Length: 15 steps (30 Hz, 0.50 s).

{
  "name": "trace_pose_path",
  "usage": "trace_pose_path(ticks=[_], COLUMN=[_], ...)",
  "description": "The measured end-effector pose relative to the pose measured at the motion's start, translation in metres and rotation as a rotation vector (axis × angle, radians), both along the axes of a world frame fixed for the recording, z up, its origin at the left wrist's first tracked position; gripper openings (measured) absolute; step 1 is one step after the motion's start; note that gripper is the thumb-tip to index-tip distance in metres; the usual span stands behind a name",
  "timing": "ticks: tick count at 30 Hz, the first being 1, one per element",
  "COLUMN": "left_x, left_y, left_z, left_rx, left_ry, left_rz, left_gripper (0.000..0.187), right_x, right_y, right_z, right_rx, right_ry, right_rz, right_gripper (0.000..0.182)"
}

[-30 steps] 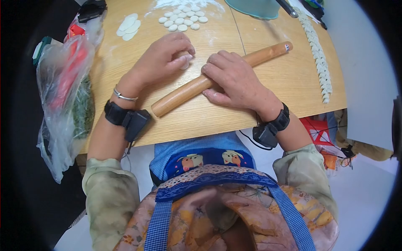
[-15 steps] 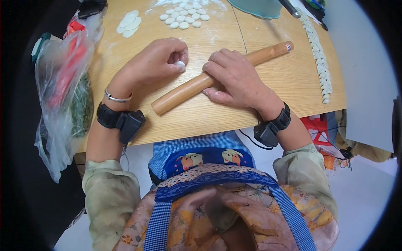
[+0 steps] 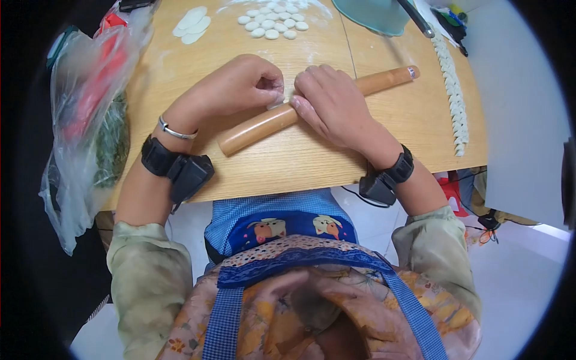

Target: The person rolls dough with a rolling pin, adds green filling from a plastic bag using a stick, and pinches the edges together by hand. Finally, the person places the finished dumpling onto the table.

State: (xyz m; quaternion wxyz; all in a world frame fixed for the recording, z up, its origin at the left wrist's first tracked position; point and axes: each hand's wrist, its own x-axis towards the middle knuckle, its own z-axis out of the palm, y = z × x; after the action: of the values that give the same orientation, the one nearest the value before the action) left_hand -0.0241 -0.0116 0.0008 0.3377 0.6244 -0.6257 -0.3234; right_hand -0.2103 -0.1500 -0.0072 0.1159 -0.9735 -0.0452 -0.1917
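Observation:
My right hand (image 3: 333,108) is closed over the middle of a wooden rolling pin (image 3: 258,129), which slants across the table from lower left to upper right. My left hand (image 3: 243,85) pinches a small piece of dough (image 3: 275,105) at the pin's far side; only a pale edge of it shows under the fingertips. Flour dusts both hands. Beyond them lies a cluster of small flattened dough rounds (image 3: 273,19). Several thin rolled wrappers (image 3: 192,25) overlap to the left of that cluster.
A teal bowl (image 3: 372,17) and a dark handle (image 3: 415,17) are at the far right. A long row of shaped dumplings (image 3: 453,90) runs along the table's right side. Plastic bags (image 3: 84,120), one with greens inside, hang over the left edge of the wooden table (image 3: 288,171).
My left hand has moved right, bringing the dough against the rolling pin. My right hand has tilted forward over the pin, and its thumb has shifted. The whole view has shifted slightly.

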Motion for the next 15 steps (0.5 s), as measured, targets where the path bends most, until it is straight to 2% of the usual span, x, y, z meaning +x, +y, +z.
trace_pose_path(ticks=[5, 15], left_x=[0.007, 0.018], left_y=[-0.001, 0.003], left_z=[0.0, -0.006], left_rx=[0.052, 0.01], left_ry=[-0.103, -0.026], left_rz=[0.04, 0.014], left_gripper=[0.02, 0.021], right_x=[0.029, 0.063], right_y=[0.0, 0.0], right_z=[-0.005, 0.0], right_rx=[0.01, 0.127], right_ry=[-0.012, 0.071], right_rz=[-0.069, -0.212], right_gripper=[0.018, 0.014])
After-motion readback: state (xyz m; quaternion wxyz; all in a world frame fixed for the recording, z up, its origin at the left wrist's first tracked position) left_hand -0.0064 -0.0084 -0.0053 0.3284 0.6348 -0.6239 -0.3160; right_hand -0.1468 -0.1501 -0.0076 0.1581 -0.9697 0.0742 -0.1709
